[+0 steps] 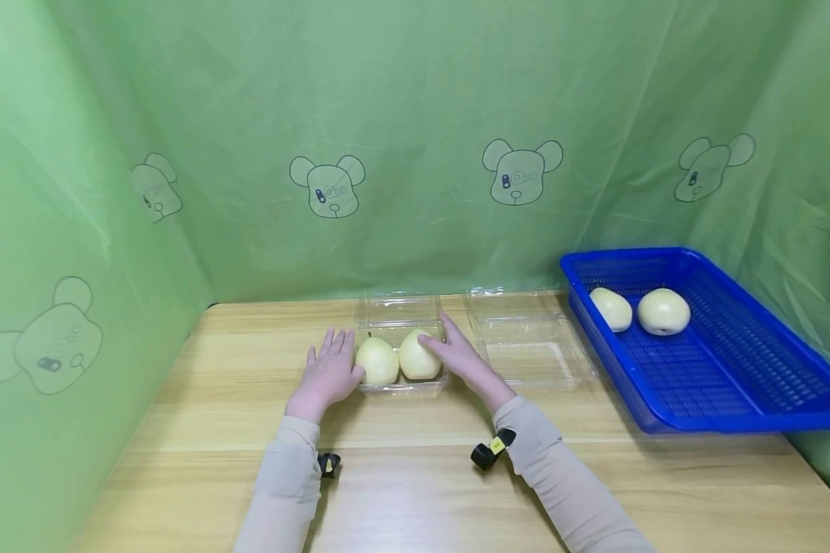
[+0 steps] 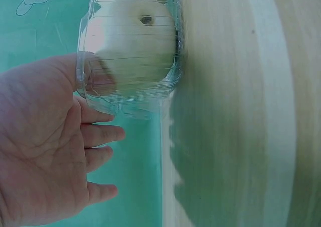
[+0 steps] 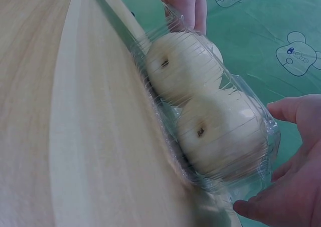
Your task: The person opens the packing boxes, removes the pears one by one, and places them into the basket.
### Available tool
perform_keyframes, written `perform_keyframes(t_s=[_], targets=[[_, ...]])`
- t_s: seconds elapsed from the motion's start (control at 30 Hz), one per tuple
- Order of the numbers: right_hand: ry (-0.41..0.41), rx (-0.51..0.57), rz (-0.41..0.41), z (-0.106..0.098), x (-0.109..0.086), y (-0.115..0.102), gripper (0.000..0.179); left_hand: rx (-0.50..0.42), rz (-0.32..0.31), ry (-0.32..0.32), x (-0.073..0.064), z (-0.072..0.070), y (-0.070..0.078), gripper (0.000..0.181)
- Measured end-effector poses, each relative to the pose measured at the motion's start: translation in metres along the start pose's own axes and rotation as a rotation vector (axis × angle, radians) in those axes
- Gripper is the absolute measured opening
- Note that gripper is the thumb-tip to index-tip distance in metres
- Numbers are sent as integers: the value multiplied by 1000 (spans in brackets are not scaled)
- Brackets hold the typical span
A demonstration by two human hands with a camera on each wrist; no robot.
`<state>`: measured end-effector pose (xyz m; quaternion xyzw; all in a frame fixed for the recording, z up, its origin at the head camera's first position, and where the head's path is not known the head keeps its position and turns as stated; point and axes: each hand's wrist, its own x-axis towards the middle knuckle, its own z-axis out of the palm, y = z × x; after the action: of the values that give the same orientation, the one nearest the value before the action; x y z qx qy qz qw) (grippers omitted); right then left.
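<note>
Two pale yellow pears, a left one (image 1: pixel 377 361) and a right one (image 1: pixel 418 357), sit side by side in a clear plastic clamshell box (image 1: pixel 403 389). Its lid (image 1: pixel 400 309) is raised at the back. My left hand (image 1: pixel 327 376) lies along the left side of the box, fingers spread and straight. In the left wrist view, its thumb (image 2: pixel 98 74) shows through the clear wall beside a pear (image 2: pixel 133 41). At the opposite side, my right hand (image 1: pixel 462 358) has its thumb over the right pear and its fingers outside the box. The right wrist view shows that hand (image 3: pixel 296 172) around the box's corner.
Another clear clamshell box (image 1: pixel 531 362) stands with its lid up, to the right of the filled one. A blue plastic basket (image 1: pixel 712 395) on the right holds two more pears (image 1: pixel 664 312). Green curtains (image 1: pixel 415 230) hang behind and beside the wooden table (image 1: pixel 401 491).
</note>
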<state>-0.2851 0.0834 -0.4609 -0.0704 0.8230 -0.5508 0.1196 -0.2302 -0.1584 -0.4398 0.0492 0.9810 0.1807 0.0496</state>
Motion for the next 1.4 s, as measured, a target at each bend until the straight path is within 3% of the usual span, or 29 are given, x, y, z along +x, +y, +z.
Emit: perform_keyframes(t_s=[0.37,0.67,1.1,1.4], targets=[[2,6,33,-5,-2,-3,88,-15,-6,-5,0,0,-1,75],[26,-43,-48,-10,-7,-15,84,3,-10,8,-1,-2,1,75],[45,-352,-270,-1,-16,-26,67,10,-21,13,-2,-2,2,75],[7,-537,-304,10,-15,-23,69,-17,-28,1,-3,-2,2,75]])
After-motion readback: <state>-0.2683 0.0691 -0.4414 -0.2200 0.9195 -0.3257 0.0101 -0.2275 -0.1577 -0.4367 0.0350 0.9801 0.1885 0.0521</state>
